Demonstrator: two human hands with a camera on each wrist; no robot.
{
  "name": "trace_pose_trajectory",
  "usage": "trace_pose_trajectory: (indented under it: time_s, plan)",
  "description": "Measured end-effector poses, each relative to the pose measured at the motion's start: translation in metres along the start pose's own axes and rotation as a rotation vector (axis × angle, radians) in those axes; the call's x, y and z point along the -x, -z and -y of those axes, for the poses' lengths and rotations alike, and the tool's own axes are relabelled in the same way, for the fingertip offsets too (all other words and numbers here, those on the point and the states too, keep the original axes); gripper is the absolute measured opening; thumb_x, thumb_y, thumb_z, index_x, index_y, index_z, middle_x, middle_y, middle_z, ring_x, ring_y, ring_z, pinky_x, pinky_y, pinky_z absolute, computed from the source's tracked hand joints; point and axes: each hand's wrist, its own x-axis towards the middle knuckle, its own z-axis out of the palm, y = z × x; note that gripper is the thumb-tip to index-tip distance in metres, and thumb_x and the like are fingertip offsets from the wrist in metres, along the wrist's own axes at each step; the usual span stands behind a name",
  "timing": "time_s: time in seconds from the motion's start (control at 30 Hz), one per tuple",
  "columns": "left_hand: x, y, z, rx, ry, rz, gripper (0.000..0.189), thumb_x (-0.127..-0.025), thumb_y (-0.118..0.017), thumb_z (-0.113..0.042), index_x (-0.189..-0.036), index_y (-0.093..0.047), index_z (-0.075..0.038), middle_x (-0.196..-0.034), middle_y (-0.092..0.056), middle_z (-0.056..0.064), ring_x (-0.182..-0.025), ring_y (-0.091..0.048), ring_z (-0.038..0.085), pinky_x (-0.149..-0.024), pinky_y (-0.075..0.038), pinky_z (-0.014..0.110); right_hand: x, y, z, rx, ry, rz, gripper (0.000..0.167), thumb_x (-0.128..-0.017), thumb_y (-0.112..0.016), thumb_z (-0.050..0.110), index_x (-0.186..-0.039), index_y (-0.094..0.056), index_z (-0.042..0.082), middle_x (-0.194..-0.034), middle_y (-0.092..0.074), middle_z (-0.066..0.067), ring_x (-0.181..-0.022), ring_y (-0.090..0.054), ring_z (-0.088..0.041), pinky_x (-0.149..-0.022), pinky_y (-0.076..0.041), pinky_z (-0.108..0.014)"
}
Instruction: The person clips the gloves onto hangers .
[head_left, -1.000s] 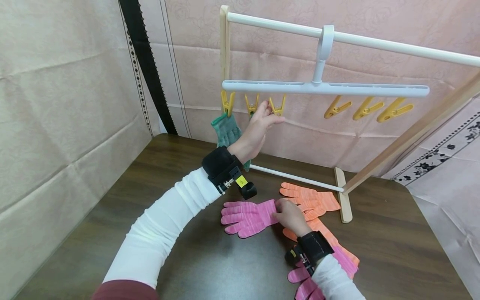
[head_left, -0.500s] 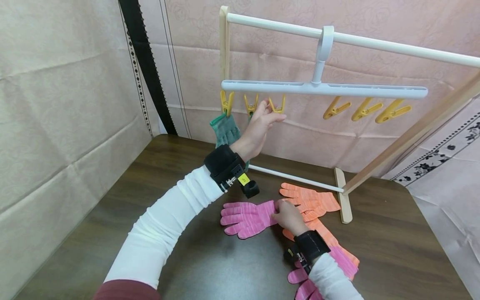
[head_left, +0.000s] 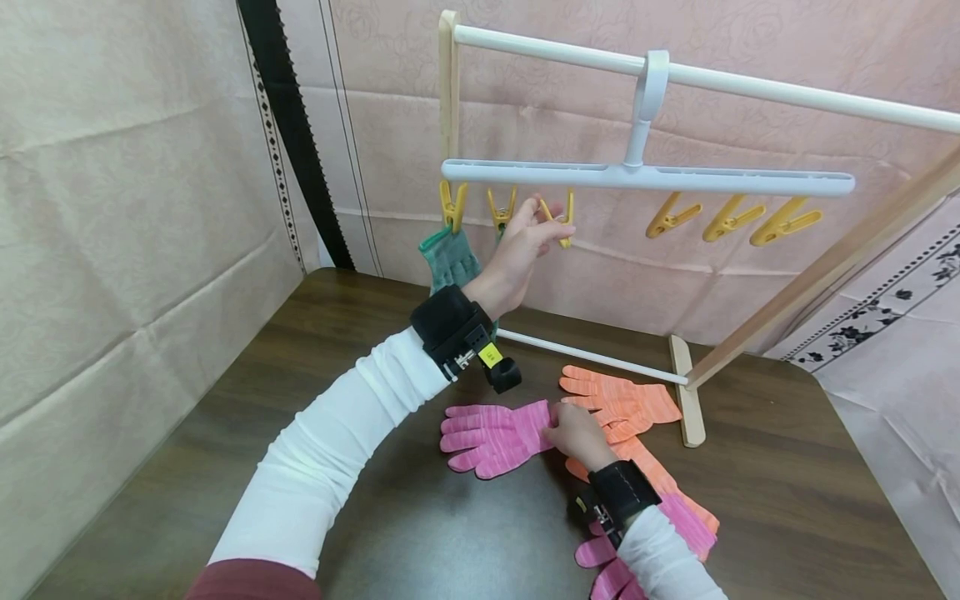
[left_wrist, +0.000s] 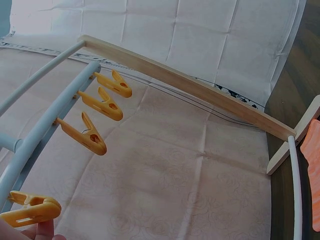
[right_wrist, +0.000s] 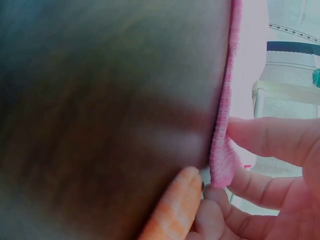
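Observation:
My left hand [head_left: 513, 254] pinches a yellow clothespin [head_left: 569, 208] hanging below the pale blue hanger [head_left: 540, 173]. In the left wrist view, fingertips lie against the lower side of that clothespin [left_wrist: 37, 210]. Down on the table, my right hand [head_left: 583, 435] pinches the cuff of a pink glove [head_left: 491, 437], which lies flat with its fingers pointing left. The right wrist view shows thumb and fingers on either side of the cuff [right_wrist: 224, 135]. A green glove [head_left: 452, 257] hangs from the leftmost clothespin [head_left: 453, 204]; more green is partly hidden behind my left wrist.
The hanger hooks over a white rail [head_left: 547, 48] on a wooden stand [head_left: 750, 292]. Several more yellow clothespins [head_left: 727, 218] hang at its right. Orange gloves [head_left: 626, 400] lie right of my right hand, and another pink glove [head_left: 615, 575] lies partly under my right forearm.
The clothespin at my left hand has turned and tipped downward as the fingers closed on it. My right hand and the pink glove have hardly moved.

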Motion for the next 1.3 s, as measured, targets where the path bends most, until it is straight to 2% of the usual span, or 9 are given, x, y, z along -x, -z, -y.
trace_pose_trajectory:
  time_s: [0.3, 0.5, 0.7, 0.87, 1.03, 1.13, 1.3]
  plan:
    - [-0.0014, -0.0012, -0.0009, -0.038, -0.004, 0.001, 0.061, -0.085, -0.051, -0.009, -0.138, -0.021, -0.008, -0.137, -0.039, 0.007, -0.121, -0.040, 0.017, -0.093, -0.029, 0.030, -0.0004, -0.0001, -0.0030, -0.027, -0.004, 0.012, 0.012, -0.078, -0.065, 0.016, -0.083, -0.059, 0.006, -0.062, -0.048, -0.005, -0.056, -0.044, -0.017, -0.049, -0.032, -0.024]
    - [-0.0013, -0.0017, -0.0024, -0.044, -0.001, -0.001, 0.046, -0.086, -0.049, -0.010, -0.130, -0.034, -0.008, -0.125, -0.049, 0.010, -0.109, -0.047, 0.018, -0.089, -0.031, 0.028, -0.0012, 0.0000, -0.0037, -0.035, -0.004, 0.021, 0.014, -0.078, -0.065, 0.016, -0.085, -0.059, 0.006, -0.063, -0.048, -0.005, -0.057, -0.044, -0.018, -0.049, -0.033, -0.024]
    - [-0.0015, -0.0012, -0.0038, 0.032, 0.024, 0.043, 0.043, -0.087, -0.047, -0.008, -0.128, -0.033, -0.008, -0.126, -0.051, 0.013, -0.110, -0.049, 0.019, -0.083, -0.030, 0.025, -0.0008, 0.0003, -0.0038, -0.042, -0.006, 0.027, 0.016, -0.078, -0.065, 0.016, -0.088, -0.060, 0.005, -0.064, -0.049, -0.005, -0.058, -0.044, -0.018, -0.050, -0.033, -0.025]
    - [-0.0025, -0.0007, -0.0037, 0.127, 0.050, 0.084, 0.044, -0.090, -0.043, -0.010, -0.131, -0.030, -0.008, -0.129, -0.048, 0.013, -0.108, -0.049, 0.020, -0.087, -0.031, 0.028, -0.0011, -0.0003, -0.0040, -0.041, -0.003, 0.027, 0.015, -0.078, -0.065, 0.016, -0.088, -0.059, 0.005, -0.065, -0.049, -0.005, -0.059, -0.044, -0.018, -0.050, -0.033, -0.024]
    - [-0.0031, -0.0002, -0.0002, 0.209, 0.060, 0.107, 0.038, -0.095, -0.035, -0.015, -0.132, -0.031, -0.010, -0.131, -0.045, 0.015, -0.115, -0.045, 0.025, -0.089, -0.031, 0.028, -0.0013, -0.0006, -0.0047, -0.036, 0.020, 0.016, 0.015, -0.078, -0.065, 0.015, -0.087, -0.059, 0.005, -0.065, -0.048, -0.005, -0.059, -0.044, -0.017, -0.050, -0.033, -0.024]
    - [-0.0035, -0.0001, 0.0024, 0.243, 0.058, 0.114, 0.036, -0.097, -0.030, -0.019, -0.133, -0.033, -0.013, -0.132, -0.044, 0.015, -0.118, -0.043, 0.026, -0.088, -0.031, 0.028, -0.0011, -0.0009, -0.0049, -0.036, 0.027, 0.014, 0.014, -0.078, -0.065, 0.015, -0.087, -0.060, 0.005, -0.065, -0.048, -0.005, -0.059, -0.043, -0.017, -0.050, -0.033, -0.025]
    - [-0.0031, 0.0002, 0.0052, 0.272, 0.050, 0.118, 0.038, -0.098, -0.024, -0.026, -0.133, -0.036, -0.017, -0.132, -0.044, 0.013, -0.114, -0.045, 0.022, -0.096, -0.030, 0.033, -0.0016, -0.0017, -0.0051, -0.046, 0.013, 0.016, 0.015, -0.078, -0.065, 0.016, -0.088, -0.060, 0.005, -0.065, -0.049, -0.005, -0.059, -0.044, -0.017, -0.051, -0.033, -0.024]
